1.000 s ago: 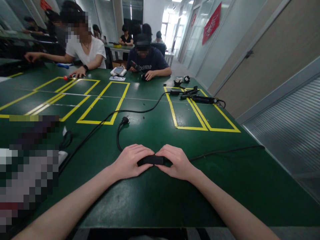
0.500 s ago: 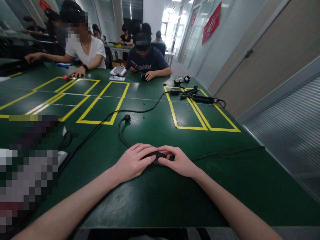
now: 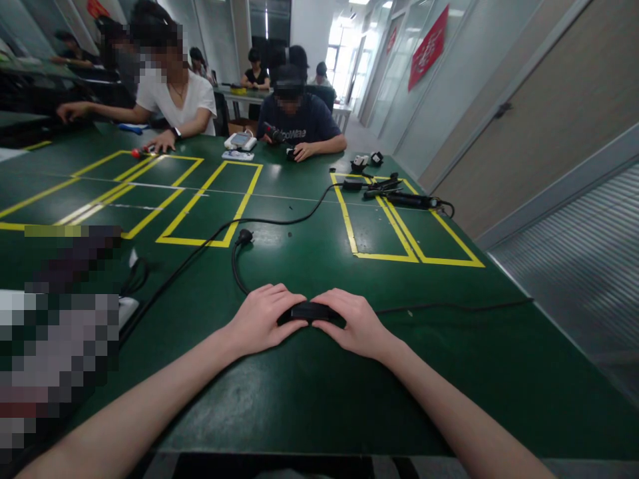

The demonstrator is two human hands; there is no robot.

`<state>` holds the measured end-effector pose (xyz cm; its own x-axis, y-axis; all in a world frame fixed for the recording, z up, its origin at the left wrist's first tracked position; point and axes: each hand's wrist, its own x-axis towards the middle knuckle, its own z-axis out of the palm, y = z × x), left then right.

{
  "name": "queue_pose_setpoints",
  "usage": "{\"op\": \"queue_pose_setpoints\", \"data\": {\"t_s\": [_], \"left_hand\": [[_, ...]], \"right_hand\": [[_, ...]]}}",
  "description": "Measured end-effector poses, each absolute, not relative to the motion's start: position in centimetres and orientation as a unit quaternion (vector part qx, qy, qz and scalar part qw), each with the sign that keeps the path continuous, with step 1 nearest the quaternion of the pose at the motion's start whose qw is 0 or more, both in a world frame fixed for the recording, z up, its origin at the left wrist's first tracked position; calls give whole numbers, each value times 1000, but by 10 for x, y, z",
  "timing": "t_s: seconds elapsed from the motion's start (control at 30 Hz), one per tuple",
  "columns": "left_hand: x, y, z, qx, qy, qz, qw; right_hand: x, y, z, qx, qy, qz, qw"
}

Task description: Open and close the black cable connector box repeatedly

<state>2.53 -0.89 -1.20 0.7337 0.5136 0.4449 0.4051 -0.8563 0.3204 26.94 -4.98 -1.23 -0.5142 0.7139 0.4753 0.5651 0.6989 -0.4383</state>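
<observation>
A small black adapter lies level between my two hands near the middle of the green table. My left hand pinches its left end, thumb in front and fingers behind. At the right end, my right hand grips in the same way. One black cord leads from behind my left hand to a black plug on the table. Another cord runs from beside my right hand toward the table's right edge.
Yellow tape outlines mark the green table. A long black cable crosses it to a black device at the back right. Two people sit across, one holding a small dark object. Blurred items lie at the left.
The adapter now shows more of its length between my hands, and my fingers have spread toward its ends. The plug has shifted slightly left. The view has moved a little.
</observation>
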Motion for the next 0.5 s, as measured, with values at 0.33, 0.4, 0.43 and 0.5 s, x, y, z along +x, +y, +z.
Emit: {"op": "queue_pose_setpoints", "data": {"t_s": [0.33, 0.4, 0.43, 0.5], "left_hand": [[26, -11, -9, 924, 241, 269, 121], [26, -11, -8, 925, 242, 261, 132], [26, -11, -8, 927, 241, 257, 133], [26, -11, -8, 930, 238, 250, 126]], "right_hand": [[271, -49, -11, -370, -865, 113, 320], [271, -49, -11, -359, -869, 103, 326], [271, -49, -10, -355, -870, 100, 326], [270, -49, -9, -356, -876, 96, 313]]}}
